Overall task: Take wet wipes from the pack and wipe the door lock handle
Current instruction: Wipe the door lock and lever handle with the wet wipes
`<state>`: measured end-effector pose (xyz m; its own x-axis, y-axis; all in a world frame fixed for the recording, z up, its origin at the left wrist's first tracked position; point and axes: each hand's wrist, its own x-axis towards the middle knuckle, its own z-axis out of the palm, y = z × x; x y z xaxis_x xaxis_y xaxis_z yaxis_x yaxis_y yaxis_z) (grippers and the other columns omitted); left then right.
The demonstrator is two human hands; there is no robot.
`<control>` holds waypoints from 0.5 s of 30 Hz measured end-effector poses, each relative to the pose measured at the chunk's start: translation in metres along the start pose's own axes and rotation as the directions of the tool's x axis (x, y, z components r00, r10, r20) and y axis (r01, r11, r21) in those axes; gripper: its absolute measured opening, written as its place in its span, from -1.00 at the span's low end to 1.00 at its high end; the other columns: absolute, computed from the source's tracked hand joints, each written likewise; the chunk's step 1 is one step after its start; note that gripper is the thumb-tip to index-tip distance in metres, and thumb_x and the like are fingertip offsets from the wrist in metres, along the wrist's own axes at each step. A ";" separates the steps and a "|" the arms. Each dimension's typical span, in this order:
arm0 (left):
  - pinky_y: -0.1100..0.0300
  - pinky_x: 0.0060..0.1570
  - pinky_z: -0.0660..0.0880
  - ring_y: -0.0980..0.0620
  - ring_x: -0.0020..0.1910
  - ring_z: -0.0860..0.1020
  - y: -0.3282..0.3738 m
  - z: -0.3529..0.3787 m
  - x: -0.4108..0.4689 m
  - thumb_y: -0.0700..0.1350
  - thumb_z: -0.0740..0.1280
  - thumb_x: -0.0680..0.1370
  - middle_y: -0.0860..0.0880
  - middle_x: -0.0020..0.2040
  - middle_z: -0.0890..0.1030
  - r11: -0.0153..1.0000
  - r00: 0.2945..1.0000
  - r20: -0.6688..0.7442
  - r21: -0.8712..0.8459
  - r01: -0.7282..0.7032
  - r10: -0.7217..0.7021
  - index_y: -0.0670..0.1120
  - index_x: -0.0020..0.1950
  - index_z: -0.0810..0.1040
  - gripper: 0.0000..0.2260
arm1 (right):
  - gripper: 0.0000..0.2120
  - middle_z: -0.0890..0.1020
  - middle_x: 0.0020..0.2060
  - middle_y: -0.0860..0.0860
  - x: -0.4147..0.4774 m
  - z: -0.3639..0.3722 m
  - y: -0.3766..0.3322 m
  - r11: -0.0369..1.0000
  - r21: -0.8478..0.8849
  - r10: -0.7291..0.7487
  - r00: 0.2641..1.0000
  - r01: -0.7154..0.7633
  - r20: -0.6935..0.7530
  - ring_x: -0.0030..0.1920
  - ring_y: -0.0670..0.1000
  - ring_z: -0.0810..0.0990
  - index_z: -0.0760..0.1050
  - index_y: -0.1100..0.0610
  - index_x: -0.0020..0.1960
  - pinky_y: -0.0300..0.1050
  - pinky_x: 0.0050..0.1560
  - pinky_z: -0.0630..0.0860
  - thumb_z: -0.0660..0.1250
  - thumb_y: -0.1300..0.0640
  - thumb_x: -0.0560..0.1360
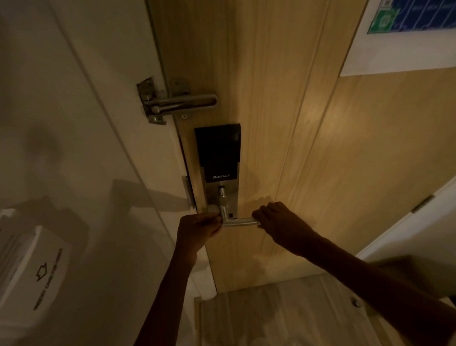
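Observation:
A metal lever handle (239, 221) juts from a smart lock (219, 157) with a black panel, mounted on a light wooden door (312, 143). My right hand (278, 220) is wrapped round the free end of the lever. My left hand (198, 230) is closed at the lever's pivot, pressing against the lock plate; a small pale bit, possibly a wet wipe, shows between its fingers, too dim to be sure. No wipe pack is in view.
A metal swing guard latch (174, 102) bridges door and frame above the lock. A white key-card holder (30, 270) hangs on the left wall. A notice with a blue plan (411, 21) is on the door's upper right. A second door (420, 237) stands at right.

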<state>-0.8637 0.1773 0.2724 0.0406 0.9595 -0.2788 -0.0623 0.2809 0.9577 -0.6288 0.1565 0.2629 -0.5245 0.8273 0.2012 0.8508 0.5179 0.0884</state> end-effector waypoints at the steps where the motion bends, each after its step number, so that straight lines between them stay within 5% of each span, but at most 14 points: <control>1: 0.07 -0.03 0.63 -0.13 -0.11 0.67 0.001 0.000 0.000 -0.35 0.41 0.44 -0.19 -0.14 0.69 1.000 1.000 -0.001 0.006 -0.001 0.001 -0.16 -0.12 0.68 -0.88 | -0.80 0.58 -0.15 0.05 0.002 0.003 -0.007 1.000 0.002 0.009 1.000 -0.009 -0.019 -0.20 0.02 0.53 0.49 0.15 0.09 -0.07 -0.12 0.51 0.35 0.14 0.48; 7: 0.12 -0.06 0.62 -0.03 -0.21 0.67 0.003 0.000 0.000 -0.36 0.41 0.44 -0.04 -0.29 0.71 1.000 1.000 0.013 0.007 0.009 -0.009 -0.06 -0.25 0.68 -0.80 | -0.78 0.57 -0.16 0.07 0.020 0.013 -0.046 0.999 0.009 0.047 0.990 -0.046 -0.135 -0.22 0.03 0.54 0.44 0.17 0.10 -0.07 -0.12 0.51 0.35 0.15 0.48; 15: 0.10 -0.05 0.62 -0.08 -0.15 0.68 0.005 -0.001 -0.003 -0.35 0.42 0.43 -0.07 -0.25 0.72 1.000 1.000 0.016 -0.003 0.008 -0.008 -0.05 -0.25 0.70 -0.80 | -0.80 0.57 -0.26 0.00 0.017 0.001 -0.013 0.999 0.031 -0.040 0.999 0.041 -0.035 -0.31 -0.01 0.51 0.45 0.12 0.00 -0.07 -0.12 0.47 0.18 0.00 0.54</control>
<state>-0.8651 0.1761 0.2775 0.0573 0.9569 -0.2848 -0.0650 0.2883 0.9553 -0.6489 0.1638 0.2642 -0.5566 0.7980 0.2313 0.8273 0.5578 0.0664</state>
